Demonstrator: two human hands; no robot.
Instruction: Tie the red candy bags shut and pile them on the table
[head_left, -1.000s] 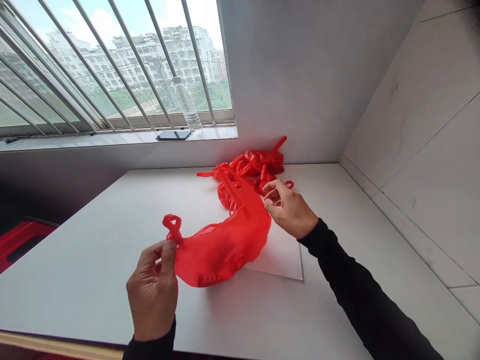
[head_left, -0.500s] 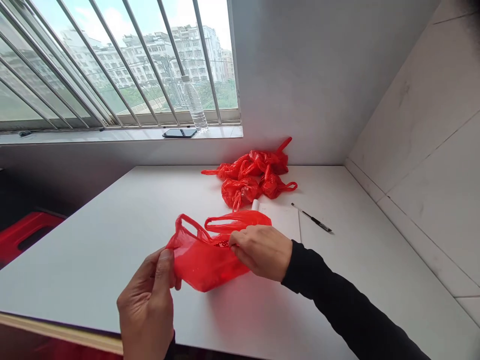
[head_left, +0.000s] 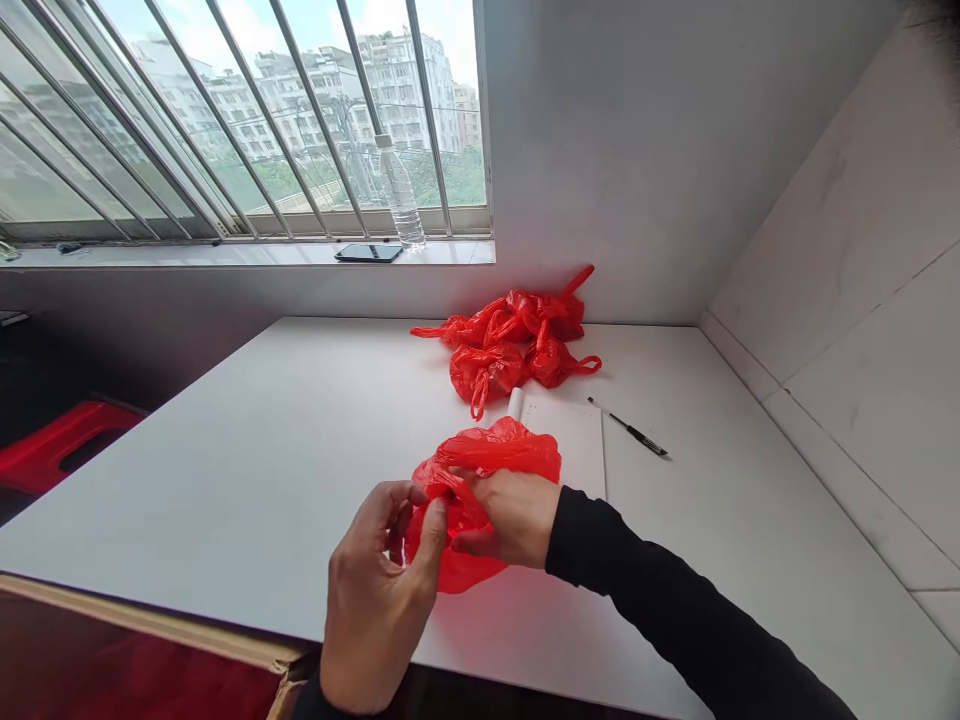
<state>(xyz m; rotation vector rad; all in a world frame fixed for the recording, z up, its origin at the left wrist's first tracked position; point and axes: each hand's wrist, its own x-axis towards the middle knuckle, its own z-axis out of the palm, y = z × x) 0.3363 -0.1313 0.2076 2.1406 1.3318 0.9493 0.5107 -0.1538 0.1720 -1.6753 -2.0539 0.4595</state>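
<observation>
Our left hand (head_left: 379,595), thumb and fingers pinching plastic, has closed in on our right hand (head_left: 519,515), whose fingers are sunk in folds (we cannot tell their grip). The red bag (head_left: 517,455) between them is now bunched, so both hands work one spot, before the notepad (head_left: 581,440) on the desk (head_left: 225,480).

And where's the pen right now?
In the head view, the pen lies on the right side of the white table, just right of the white paper and farther out than the right hand.
</observation>
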